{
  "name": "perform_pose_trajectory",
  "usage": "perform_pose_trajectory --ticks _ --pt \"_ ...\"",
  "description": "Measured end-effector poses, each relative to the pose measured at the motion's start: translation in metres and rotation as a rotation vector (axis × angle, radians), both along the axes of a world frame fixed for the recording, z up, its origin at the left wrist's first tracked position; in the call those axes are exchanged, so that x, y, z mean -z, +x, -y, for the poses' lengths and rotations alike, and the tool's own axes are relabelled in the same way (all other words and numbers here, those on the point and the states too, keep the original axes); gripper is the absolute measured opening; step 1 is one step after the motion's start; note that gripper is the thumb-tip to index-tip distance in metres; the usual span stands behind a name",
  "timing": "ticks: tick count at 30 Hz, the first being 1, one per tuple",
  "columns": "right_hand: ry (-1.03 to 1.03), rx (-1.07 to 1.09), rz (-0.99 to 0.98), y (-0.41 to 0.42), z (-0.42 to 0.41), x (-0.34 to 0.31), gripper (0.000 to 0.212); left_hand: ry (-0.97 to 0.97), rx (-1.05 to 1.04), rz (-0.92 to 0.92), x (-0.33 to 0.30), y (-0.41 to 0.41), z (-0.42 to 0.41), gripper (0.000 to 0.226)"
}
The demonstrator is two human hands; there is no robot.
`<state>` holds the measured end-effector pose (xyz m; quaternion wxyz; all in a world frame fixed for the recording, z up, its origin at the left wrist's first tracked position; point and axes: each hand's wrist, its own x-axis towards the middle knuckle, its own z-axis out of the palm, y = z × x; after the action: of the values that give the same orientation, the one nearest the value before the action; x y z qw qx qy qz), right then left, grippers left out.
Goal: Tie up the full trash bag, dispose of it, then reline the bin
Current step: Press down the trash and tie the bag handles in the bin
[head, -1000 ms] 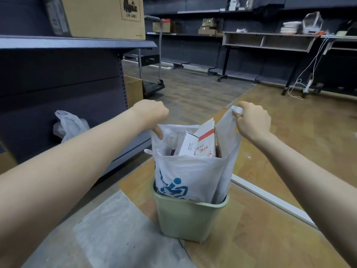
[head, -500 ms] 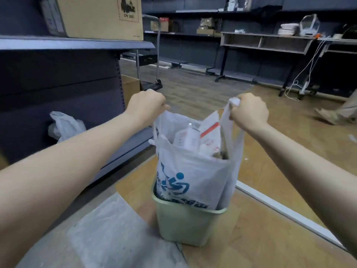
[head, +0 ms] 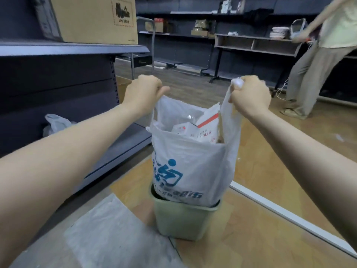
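Note:
A white trash bag [head: 193, 165] with blue print hangs stretched upward, its bottom still inside the pale green bin [head: 183, 221] on the floor. White and red cartons [head: 204, 130] fill its open top. My left hand [head: 143, 93] is closed on the bag's left handle. My right hand [head: 249, 95] is closed on the right handle, with a bit of white plastic poking out above the fist. The two hands are apart, level with each other, holding the bag mouth wide.
A flat clear plastic sheet [head: 116, 235] lies on the floor left of the bin. A dark shelf unit [head: 77, 49] with a cardboard box [head: 92, 20] stands at left, a crumpled white bag [head: 56, 124] on its bottom shelf. A person [head: 316, 60] stands at the far right.
Both hands have risen, pulling the bag further up out of the bin, so more of the blue print shows. A person has walked into view at the far right.

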<state>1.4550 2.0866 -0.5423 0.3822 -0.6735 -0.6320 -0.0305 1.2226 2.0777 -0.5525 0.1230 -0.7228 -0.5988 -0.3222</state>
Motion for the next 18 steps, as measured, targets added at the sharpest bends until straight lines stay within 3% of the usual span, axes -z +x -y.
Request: perform_pose_trajectory --ticks 3,5,8,13,18 --pt "0.106 -0.122 -0.009 -0.003 0.002 -0.007 0.015 -0.063 0.119 0.228 -0.013 0.009 -0.002 0.057" --pt "0.034 -0.216 -0.064 -0.015 -0.001 0.011 0.02 -0.211 0.189 0.342 -0.003 0.022 -0.002 0.058" --pt "-0.123 -0.351 -0.311 -0.029 -0.005 0.038 0.04 -0.367 0.252 0.479 0.019 0.034 -0.005 0.058" --pt "-0.136 -0.465 -0.546 -0.032 -0.001 0.062 0.039 -0.518 0.353 0.704 0.029 0.05 0.001 0.056" --pt "-0.103 -0.542 -0.671 -0.034 0.011 0.07 0.02 -0.435 0.32 0.82 0.033 0.054 0.005 0.05"
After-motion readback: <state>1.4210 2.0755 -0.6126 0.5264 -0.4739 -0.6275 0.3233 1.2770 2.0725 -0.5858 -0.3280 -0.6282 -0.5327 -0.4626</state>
